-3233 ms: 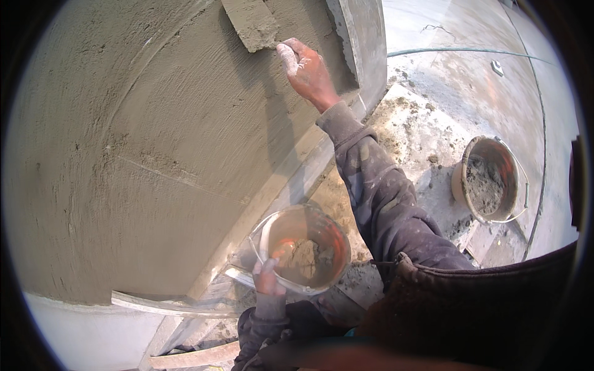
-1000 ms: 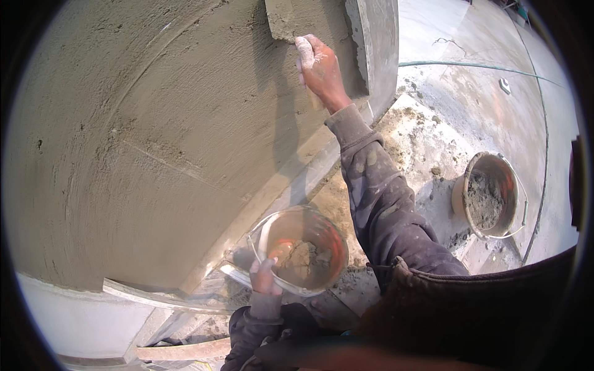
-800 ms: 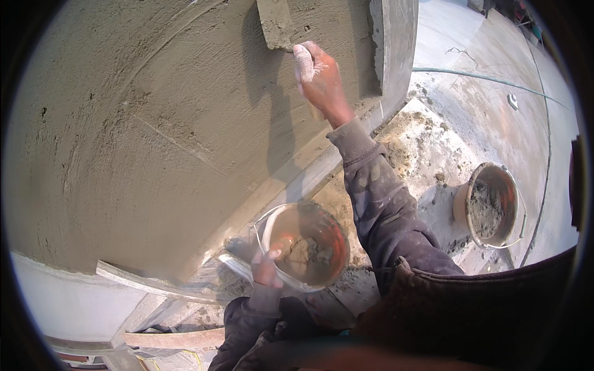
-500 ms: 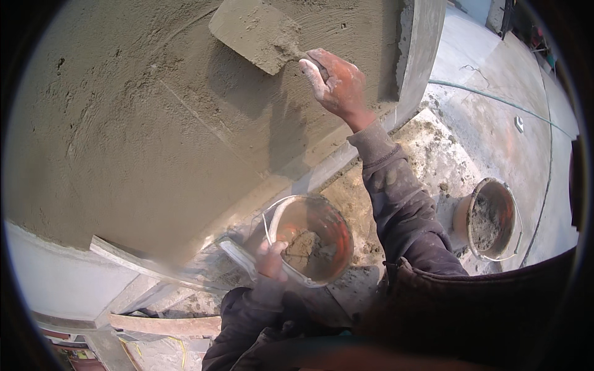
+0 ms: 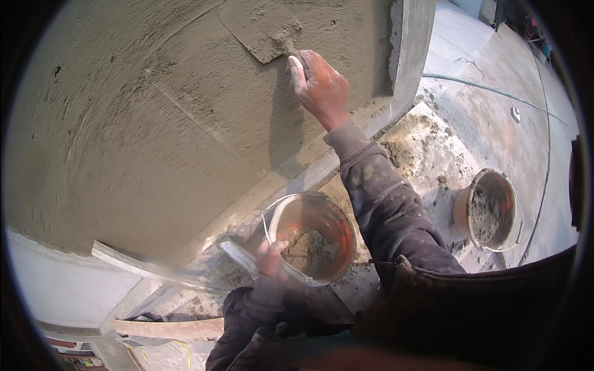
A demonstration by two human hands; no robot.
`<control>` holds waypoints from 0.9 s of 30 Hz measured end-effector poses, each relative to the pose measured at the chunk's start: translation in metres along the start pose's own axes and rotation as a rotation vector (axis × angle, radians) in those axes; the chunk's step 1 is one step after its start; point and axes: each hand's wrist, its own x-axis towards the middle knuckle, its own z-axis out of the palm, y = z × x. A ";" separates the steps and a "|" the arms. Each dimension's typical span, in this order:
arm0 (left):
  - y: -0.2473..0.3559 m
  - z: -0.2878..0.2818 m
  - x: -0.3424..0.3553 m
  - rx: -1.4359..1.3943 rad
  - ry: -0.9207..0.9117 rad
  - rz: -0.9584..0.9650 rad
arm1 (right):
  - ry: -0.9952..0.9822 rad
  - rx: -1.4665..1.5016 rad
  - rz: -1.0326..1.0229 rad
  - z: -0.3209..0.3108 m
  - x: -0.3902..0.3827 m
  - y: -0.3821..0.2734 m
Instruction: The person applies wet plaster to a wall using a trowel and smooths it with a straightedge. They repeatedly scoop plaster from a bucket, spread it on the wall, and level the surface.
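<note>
My right hand is closed round the handle of a mortar-coated trowel. Its blade lies flat against the wet grey render on the wall, and its colour nearly blends in. My left hand grips the rim of an orange-brown bucket below the wall, fingers wrapped over the edge. Some mortar sits in the bottom of this bucket. A thin pale wire handle loops beside the left hand.
A second bucket with mortar stands on the floor at the right. Spilled mortar covers a pale board. A green hose crosses the concrete floor. Wooden strips lie at the lower left, and a concrete edge borders the wall.
The trowel blade was tilted off the wall with a shadow beneath it; now it is pressed flat on the render. My right hand has shifted slightly left. The left hand stays on the bucket rim.
</note>
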 end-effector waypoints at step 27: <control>0.006 -0.008 -0.012 -0.021 -0.043 -0.016 | -0.131 0.298 0.148 0.013 -0.037 -0.089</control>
